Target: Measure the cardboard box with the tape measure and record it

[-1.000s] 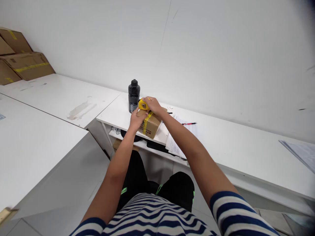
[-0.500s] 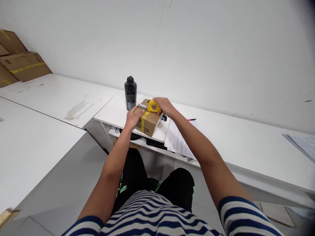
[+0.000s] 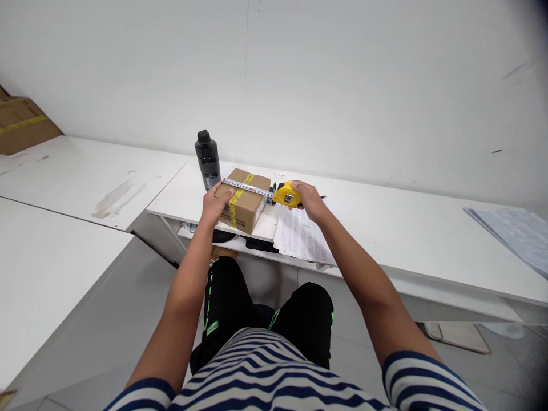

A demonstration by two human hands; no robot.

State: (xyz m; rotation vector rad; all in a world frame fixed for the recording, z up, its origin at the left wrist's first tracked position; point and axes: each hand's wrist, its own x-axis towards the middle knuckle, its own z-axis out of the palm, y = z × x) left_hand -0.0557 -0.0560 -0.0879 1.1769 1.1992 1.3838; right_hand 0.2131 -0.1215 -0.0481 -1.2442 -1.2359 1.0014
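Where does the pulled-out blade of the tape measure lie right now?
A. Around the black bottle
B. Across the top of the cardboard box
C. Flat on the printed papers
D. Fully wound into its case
B: the blade spans the top of the cardboard box, its end pinned at the box's left edge by the left hand, while the right hand holds the yellow case just past the box's right edge.

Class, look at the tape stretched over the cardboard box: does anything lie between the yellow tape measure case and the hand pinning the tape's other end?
Nothing visible does. The tape blade runs straight across the top of the cardboard box, from the left hand at the box's left edge to the yellow case in the right hand. The black bottle stands behind, clear of the line.
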